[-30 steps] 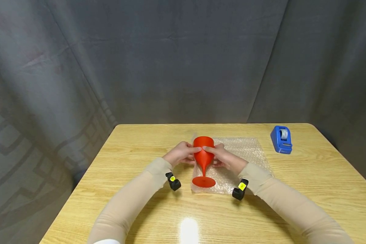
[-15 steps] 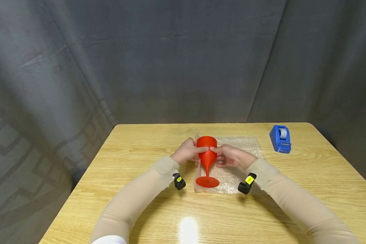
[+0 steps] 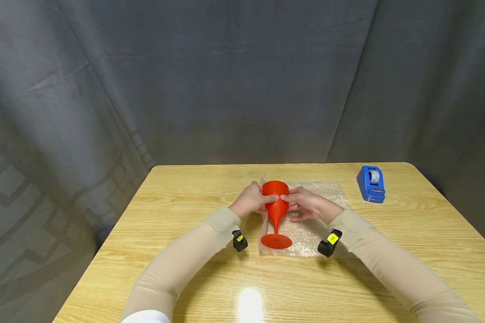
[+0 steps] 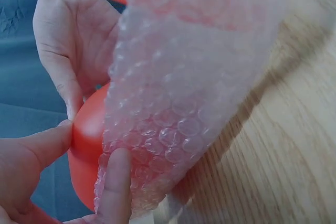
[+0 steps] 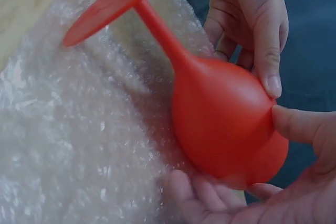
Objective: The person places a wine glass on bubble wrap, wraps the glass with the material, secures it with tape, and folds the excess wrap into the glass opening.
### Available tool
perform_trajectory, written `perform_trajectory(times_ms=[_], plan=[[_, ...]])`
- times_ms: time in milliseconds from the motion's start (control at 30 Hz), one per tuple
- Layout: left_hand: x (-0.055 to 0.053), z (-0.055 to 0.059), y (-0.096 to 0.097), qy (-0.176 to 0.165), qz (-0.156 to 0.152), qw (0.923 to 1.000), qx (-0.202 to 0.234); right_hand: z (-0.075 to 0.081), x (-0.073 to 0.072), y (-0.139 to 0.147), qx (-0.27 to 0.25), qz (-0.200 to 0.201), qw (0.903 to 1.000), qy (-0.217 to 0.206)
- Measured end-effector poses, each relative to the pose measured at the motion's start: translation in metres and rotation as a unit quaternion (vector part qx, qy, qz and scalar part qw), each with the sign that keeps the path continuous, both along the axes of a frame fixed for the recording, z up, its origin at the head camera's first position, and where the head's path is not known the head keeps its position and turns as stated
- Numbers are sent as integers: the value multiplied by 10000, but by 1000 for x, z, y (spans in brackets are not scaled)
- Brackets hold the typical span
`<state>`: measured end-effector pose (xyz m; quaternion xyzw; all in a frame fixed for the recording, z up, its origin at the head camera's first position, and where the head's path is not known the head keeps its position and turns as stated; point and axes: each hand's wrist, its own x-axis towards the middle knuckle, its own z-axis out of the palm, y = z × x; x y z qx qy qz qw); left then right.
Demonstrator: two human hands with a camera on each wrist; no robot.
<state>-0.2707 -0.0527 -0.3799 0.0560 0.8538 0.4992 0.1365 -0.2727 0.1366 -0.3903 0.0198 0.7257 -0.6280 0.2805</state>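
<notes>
A red goblet (image 3: 276,211) lies on its side over a sheet of bubble wrap (image 3: 307,240), its bowl pointing away and its foot toward the person. My left hand (image 3: 252,198) grips the bowl from the left, thumb on top. In the left wrist view, a finger of that hand presses the raised edge of the bubble wrap (image 4: 178,129) against the bowl (image 4: 86,135). From the right, my right hand (image 3: 309,205) holds the bowl between its thumb on top and fingers below, as the right wrist view shows. Both thumb tips nearly meet on the bowl (image 5: 226,119).
A blue tape dispenser (image 3: 371,185) with a roll of clear tape stands at the back right of the wooden table (image 3: 186,188). Grey curtains (image 3: 242,80) hang behind the table and along its sides.
Both hands and the goblet have shifted a little to the right, mostly in the first half second. The left edge of the bubble wrap has moved slightly along with them.
</notes>
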Motion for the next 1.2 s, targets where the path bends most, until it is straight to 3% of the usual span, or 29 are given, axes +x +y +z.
perform_trajectory(times_ms=[133,300,667,733,800,967,1200], plan=[[1,1,0,40,-41,9999,-97,4,-2,-2,104,63,9998,133],[1,2,1,49,-79,9999,-92,7,-3,-6,77,-2,10000,-31],[1,1,-1,-38,-131,9999,64,-2,-5,-13,55,-265,9995,-166],[0,0,-3,-175,-188,9993,279,-2,-4,-13,34,-269,9995,-169],[-3,0,-6,-520,-143,9967,611,-2,-3,-13,-8,-238,9996,-154],[-11,3,-15,-1303,203,9814,1398,-5,-6,-8,-169,-218,9995,-143],[-16,-11,-24,-1274,407,9753,1757,-7,-7,-8,-141,-313,9991,-245]])
